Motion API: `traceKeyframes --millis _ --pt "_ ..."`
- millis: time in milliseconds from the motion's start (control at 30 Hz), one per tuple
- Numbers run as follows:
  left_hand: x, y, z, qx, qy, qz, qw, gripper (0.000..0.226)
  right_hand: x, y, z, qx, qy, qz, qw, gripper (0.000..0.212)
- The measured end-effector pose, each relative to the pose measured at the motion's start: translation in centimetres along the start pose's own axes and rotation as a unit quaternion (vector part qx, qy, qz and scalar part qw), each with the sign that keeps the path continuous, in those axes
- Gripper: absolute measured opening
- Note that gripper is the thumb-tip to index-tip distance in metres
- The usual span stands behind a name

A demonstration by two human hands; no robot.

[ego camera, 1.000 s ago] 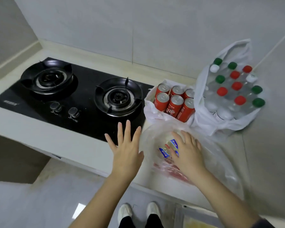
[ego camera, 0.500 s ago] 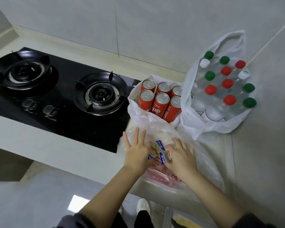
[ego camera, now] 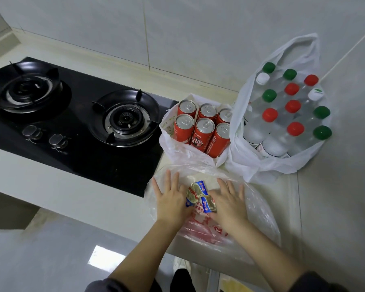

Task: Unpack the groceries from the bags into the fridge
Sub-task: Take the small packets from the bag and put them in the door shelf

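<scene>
Ok, frame left: black gas stove [ego camera: 76,157] set into a pale counter [ego camera: 51,186]. It has two burners, one far left [ego camera: 27,89] and one toward centre [ego camera: 124,119], with two knobs [ego camera: 44,135] on the near side between them.

Lower centre: a clear plastic bag [ego camera: 259,207] with red print lies flat at the counter's near edge, just right of the stove. Both hands are on it.

Left hand [ego camera: 171,202]: palm down, fingers straight and spread, pointing away from the camera. The thumb side is against a small cluster of foil packets [ego camera: 198,192] with blue and red labels.

Right hand [ego camera: 230,204]: same pose, flat with fingers spread, thumb side against the packets from the other side. The packets sit squeezed between the two hands. No fingers curl round them, and the thumbs are mostly hidden, so I can't tell if there's a pinch. Also can't tell if the packets are inside the bag or on top of it.

Centre right, behind the clear bag: six red cans [ego camera: 202,131] stand upright in an open white bag [ego camera: 177,150], touching the stove's right edge.

Right of that, touching it: a bigger white bag [ego camera: 268,167] holds clear bottles [ego camera: 272,144] with green, red and white caps, handle loop up against the wall.
</scene>
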State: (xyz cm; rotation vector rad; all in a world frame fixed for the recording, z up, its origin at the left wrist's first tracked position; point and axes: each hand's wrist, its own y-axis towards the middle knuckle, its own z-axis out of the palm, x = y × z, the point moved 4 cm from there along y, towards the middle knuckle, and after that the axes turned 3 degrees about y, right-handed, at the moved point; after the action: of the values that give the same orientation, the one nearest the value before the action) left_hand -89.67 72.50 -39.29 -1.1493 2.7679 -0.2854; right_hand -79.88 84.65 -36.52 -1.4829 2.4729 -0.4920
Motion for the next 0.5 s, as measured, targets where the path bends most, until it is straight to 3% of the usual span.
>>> traceKeyframes --millis 333,500 --pt "0.0 -0.9 -2.0 -0.024 0.008 -0.009 1.000 0.047 -0.1 -0.2 -1.1 -0.001 0.018 -0.032 0.999 0.057" --pt "1.4 -2.6 -4.1 -0.108 -0.140 -0.022 0.984 0.048 0.1 0.1 -2.4 -0.006 0.150 -0.032 0.988 0.036"
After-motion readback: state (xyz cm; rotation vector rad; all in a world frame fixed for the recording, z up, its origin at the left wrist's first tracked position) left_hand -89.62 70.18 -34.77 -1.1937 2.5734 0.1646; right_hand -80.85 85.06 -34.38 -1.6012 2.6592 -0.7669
